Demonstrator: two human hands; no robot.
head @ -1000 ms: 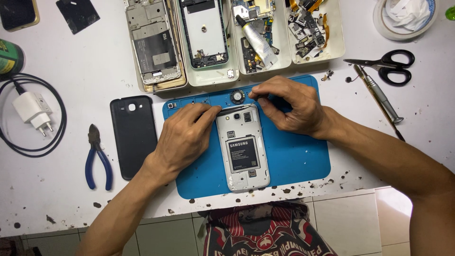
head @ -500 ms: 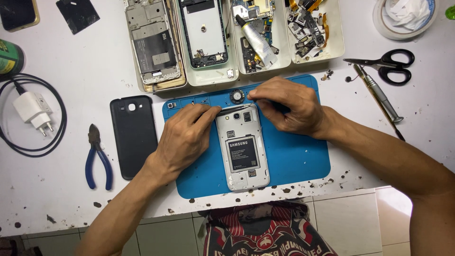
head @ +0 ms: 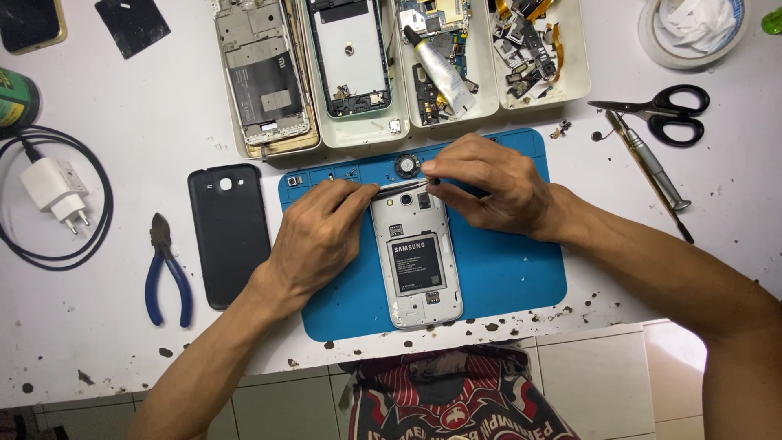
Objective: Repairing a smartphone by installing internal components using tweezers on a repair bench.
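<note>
Two bare hands meet at the top edge of a white phone (head: 416, 257) that lies face down, back cover off and battery exposed, on a blue work mat (head: 505, 273). The right hand (head: 489, 186) holds a thin dark tool (head: 401, 189) in a narrow pinch grip, its tip laid across the phone's upper rim near the camera; the left hand (head: 319, 238) presses fingertips on the phone's upper left corner, steadying it without grasping anything.

Risks, as judged: the tool may slip off the rim and scratch the camera lens or nick the battery, since only fingertip pressure keeps the phone from sliding. Too steep a prying angle could crack the frame.

Surroundings: a small round part (head: 406, 165) sits on the mat just above the phone, close enough to be knocked away. The removed black back cover (head: 229, 232) lies just left of the mat, blue-handled pliers (head: 167, 273) farther left. Trays of dismantled phones (head: 350, 77) border the mat's far side, limiting forward reach. Scissors (head: 664, 114) and a screwdriver (head: 652, 171) rest to the right on the white surface (head: 122, 350).
</note>
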